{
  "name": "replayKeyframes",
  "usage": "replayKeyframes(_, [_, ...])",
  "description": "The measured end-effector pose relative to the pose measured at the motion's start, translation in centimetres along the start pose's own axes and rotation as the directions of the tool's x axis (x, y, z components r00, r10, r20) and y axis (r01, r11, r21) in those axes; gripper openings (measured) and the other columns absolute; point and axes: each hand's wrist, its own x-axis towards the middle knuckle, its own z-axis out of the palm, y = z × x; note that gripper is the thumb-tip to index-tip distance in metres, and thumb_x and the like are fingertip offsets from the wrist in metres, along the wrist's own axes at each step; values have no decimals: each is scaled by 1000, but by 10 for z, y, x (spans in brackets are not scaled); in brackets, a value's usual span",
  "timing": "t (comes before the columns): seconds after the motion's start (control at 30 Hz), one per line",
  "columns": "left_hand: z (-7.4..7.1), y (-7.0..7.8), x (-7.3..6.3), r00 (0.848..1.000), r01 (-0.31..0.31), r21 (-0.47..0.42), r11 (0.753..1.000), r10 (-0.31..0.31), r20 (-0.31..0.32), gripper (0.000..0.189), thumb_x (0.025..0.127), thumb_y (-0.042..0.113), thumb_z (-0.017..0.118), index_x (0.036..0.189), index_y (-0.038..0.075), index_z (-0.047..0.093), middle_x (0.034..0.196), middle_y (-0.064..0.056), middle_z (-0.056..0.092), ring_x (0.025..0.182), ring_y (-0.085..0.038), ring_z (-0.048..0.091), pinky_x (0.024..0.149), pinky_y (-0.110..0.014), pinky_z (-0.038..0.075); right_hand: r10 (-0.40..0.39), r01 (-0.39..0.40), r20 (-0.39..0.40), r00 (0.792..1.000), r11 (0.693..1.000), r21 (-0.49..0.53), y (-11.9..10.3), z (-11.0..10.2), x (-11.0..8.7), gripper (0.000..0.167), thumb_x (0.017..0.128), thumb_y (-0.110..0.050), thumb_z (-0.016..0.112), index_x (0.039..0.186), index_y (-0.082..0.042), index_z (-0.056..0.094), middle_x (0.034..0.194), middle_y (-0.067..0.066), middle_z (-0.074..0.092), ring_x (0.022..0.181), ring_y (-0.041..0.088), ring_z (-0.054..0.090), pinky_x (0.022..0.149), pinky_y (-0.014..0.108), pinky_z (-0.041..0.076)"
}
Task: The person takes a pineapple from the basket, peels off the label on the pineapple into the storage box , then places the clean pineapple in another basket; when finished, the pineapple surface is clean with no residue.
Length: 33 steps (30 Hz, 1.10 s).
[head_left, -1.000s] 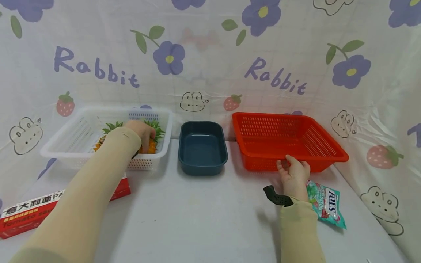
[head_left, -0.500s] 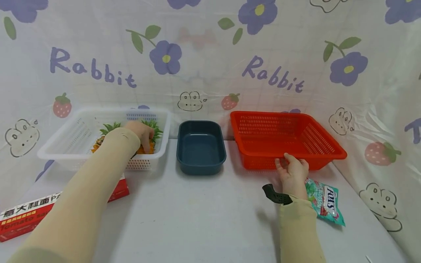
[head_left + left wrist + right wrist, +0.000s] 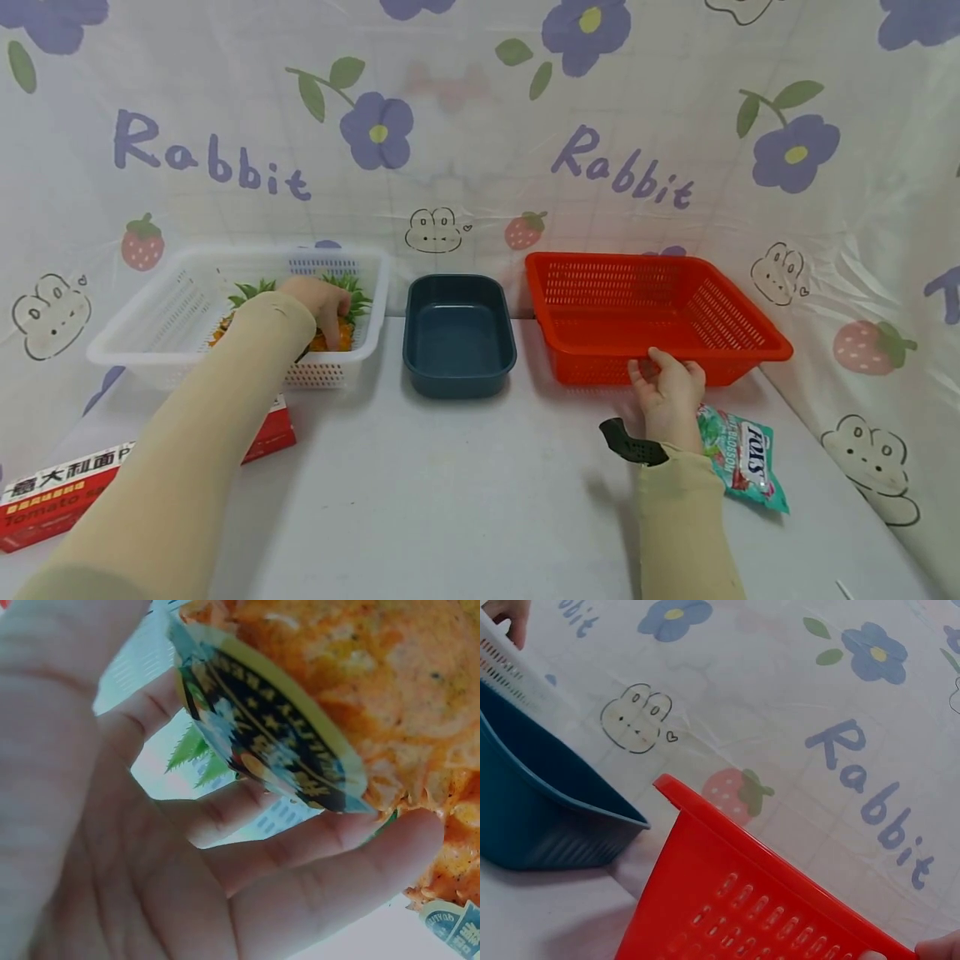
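In the head view, my left hand [image 3: 318, 304] reaches down into the white basket [image 3: 112, 354], onto a pineapple [image 3: 346, 333] with green leaves. The left wrist view shows its fingers [image 3: 322, 900] around the side of this speckled orange pineapple, beside a dark oval label [image 3: 274, 727]; the thumb's tip is out of that view. Another pineapple [image 3: 219, 327] lies to the left, partly behind the forearm. My right hand [image 3: 671, 396] pinches the front rim of the red basket [image 3: 592, 358], thumb and finger meeting at the edge.
Between the baskets stands a dark blue tub [image 3: 460, 383]. A green candy bag [image 3: 750, 462] lies right of the right wrist. Under the left forearm is a red pasta box [image 3: 52, 508], partly covered. A patterned curtain [image 3: 450, 125] hangs behind everything.
The head view has shifted slightly. Both hands stay where they were, the left at the pineapple and the right at the red basket's rim.
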Motion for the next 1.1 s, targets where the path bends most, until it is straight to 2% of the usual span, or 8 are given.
replayKeyframes(0.13, [0, 0, 0, 1000, 16, -35, 999, -16, 11, 69, 67, 24, 82, 127, 14, 49, 122, -21, 42, 106, -33, 37, 86, -45, 48, 1, -1, 2, 1000, 1000, 3, 0, -1, 1, 67, 82, 2, 64, 130, -26, 29, 114, -4, 35, 96, 20, 43, 76, 30, 49])
replayKeyframes(0.37, [0, -1, 0, 1000, 14, -19, 1000, -13, 12, 70, 66, 25, 82, 127, 14, 48, 122, -22, 43, 106, -33, 38, 85, -45, 48, 2, -2, -1, 1000, 1000, 0, 0, 1, 0, 61, 81, 3, 65, 123, -25, 31, 114, -3, 35, 97, 20, 44, 76, 30, 50])
replayKeyframes(0.43, [0, -1, -1, 1000, 23, -41, 999, -22, 17, 69, 67, 23, 81, 127, 14, 48, 121, -21, 42, 105, -33, 37, 83, -43, 48, 8, -8, -3, 1000, 1000, 6, -1, 1, 0, 61, 81, 3, 65, 123, -26, 31, 114, -4, 34, 97, 20, 43, 76, 30, 50])
replayKeyframes(0.63, [-3, 0, -5, 999, 45, -81, 996, -44, 13, 65, 69, 20, 77, 127, 17, 48, 117, -22, 37, 103, -37, 32, 75, -40, 46, 12, -12, -2, 1000, 1000, 7, 0, 0, -2, 76, 82, 2, 64, 136, -32, 23, 124, -5, 29, 99, 19, 43, 79, 29, 49])
replayKeyframes(0.8, [-13, -3, -9, 1000, -6, -3, 1000, 6, 14, 64, 70, 25, 74, 127, 17, 48, 121, -19, 43, 102, -34, 36, 76, -39, 44, 15, -15, 15, 1000, 1000, 7, 0, -1, -3, 86, 83, 2, 63, 143, -38, 14, 136, -5, 22, 101, 18, 42, 81, 29, 48])
replayKeyframes(1.1, [-31, -12, -20, 998, -54, 13, 998, 53, 25, 63, 72, 27, 71, 129, 21, 45, 127, -20, 42, 103, -33, 37, 80, -39, 42, 11, -11, 20, 1000, 1000, 10, 1, -1, -1, 87, 83, 2, 63, 142, -38, 14, 134, -5, 24, 100, 18, 42, 80, 29, 48])
